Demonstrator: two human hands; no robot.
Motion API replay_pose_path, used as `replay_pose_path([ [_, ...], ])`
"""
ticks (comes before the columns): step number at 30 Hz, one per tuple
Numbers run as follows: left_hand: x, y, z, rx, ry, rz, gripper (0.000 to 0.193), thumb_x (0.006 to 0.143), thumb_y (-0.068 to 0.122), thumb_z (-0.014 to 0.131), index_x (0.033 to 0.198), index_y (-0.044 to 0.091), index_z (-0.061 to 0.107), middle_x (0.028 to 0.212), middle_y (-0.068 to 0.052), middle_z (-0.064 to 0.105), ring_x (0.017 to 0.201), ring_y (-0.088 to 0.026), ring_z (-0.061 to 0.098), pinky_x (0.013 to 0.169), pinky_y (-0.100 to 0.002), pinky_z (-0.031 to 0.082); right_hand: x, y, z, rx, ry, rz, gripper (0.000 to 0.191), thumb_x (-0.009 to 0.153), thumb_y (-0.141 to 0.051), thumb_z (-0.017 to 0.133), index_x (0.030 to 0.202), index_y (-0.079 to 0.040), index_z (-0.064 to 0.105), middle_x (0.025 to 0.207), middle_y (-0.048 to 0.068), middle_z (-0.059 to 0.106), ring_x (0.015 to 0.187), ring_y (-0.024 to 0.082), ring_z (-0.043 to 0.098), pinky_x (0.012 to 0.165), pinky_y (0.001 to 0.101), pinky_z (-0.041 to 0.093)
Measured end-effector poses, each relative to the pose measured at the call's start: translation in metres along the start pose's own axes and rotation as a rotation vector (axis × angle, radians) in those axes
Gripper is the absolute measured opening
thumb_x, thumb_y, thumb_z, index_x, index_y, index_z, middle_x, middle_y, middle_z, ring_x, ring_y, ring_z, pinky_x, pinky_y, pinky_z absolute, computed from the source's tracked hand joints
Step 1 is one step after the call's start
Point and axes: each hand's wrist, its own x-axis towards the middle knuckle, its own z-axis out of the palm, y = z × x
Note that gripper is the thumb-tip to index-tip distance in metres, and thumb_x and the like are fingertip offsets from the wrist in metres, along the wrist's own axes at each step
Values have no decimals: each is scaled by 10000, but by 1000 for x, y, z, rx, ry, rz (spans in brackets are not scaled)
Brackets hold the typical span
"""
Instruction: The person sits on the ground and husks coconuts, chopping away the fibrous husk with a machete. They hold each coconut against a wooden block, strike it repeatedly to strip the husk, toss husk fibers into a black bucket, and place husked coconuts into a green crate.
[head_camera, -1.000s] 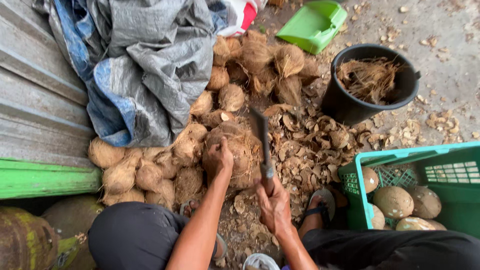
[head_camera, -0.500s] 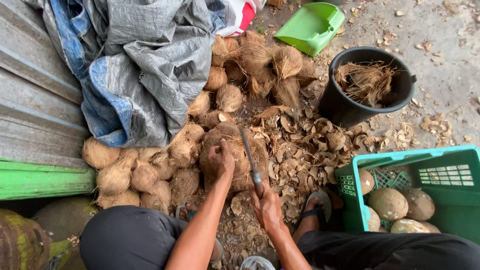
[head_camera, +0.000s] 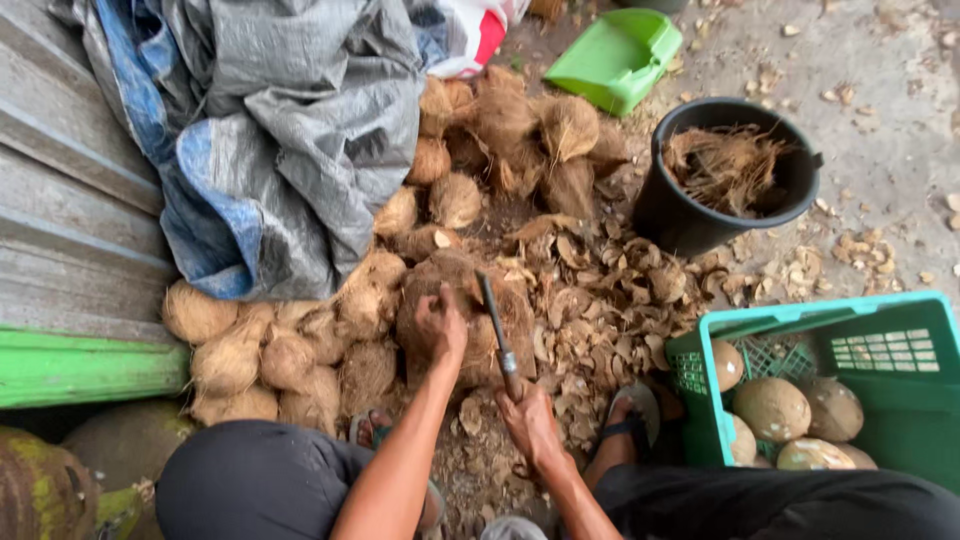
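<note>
1. Head view, hands. The left hand (head_camera: 440, 325) lay on top of the husked coconut (head_camera: 455, 320), fingers clenched over its crown and pinning it to the ground. The right hand (head_camera: 528, 422) gripped the handle of the knife (head_camera: 497, 335), fingers wrapped shut around it.

2. Head view, change. A second ago the blade stood higher and clear of the husk; it had since come down and tilted toward 11 o'clock, its edge resting against the coconut's right flank. By judgement, a chopping stroke had just landed and husk removal was under way.

3. Head view, surroundings. A heap of coconuts (head_camera: 290, 355) lay at 9 o'clock of the hands. Husk chips (head_camera: 610, 300) covered the ground at 2 o'clock. A black bucket (head_camera: 690, 215) of fibre stood at 1 o'clock. A green crate (head_camera: 900, 400) holding peeled coconuts sat at 3 o'clock. A grey tarpaulin (head_camera: 290, 120) lay at 11 o'clock.

4. Head view, limits. Whether the blade's edge had bitten into the husk could not be told. The crate was cut off at the right edge.
</note>
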Motion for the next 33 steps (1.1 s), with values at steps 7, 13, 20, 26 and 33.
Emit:
replay_pose_path([
  [7, -5, 9, -1, 212, 50, 67, 529, 998, 597, 556, 1087, 78, 605, 849, -15, 522, 698, -159, 523, 575, -400, 441, -6, 2, -1, 44, 95, -321, 268, 888, -292, 618, 966, -53, 710, 580, 23, 563, 530, 144, 487, 505, 392, 439],
  [13, -12, 1, 7, 152, 48, 5, 493, 969, 579, 550, 966, 90, 608, 802, -50, 575, 761, -198, 563, 718, -418, 456, 17, 31, 6, -140, -30, -17, 253, 961, -268, 585, 841, -49, 626, 634, 59, 584, 534, 183, 529, 528, 413, 476],
  [20, 7, -18, 0, 162, 23, 146, 514, 985, 612, 531, 931, 106, 604, 796, -62, 557, 685, -208, 528, 617, -417, 442, 38, 65, -1, -212, -113, -127, 215, 952, -243, 623, 865, -49, 649, 618, 69, 562, 537, 188, 519, 513, 403, 450],
  [26, 8, -1, -25, 316, -167, 103, 523, 963, 633, 500, 1006, 139, 664, 759, -24, 578, 577, -155, 492, 503, -378, 373, 52, 70, -33, -91, -190, -123, 194, 913, -219, 663, 855, -36, 679, 599, 34, 575, 533, 158, 549, 520, 380, 464],
  [33, -2, 14, -20, 323, -38, 44, 515, 979, 611, 542, 1060, 126, 694, 789, -34, 605, 553, -130, 438, 450, -316, 311, 41, 53, -23, -166, -90, -106, 343, 939, -313, 686, 748, -64, 548, 605, 27, 545, 526, 152, 511, 520, 375, 455],
])
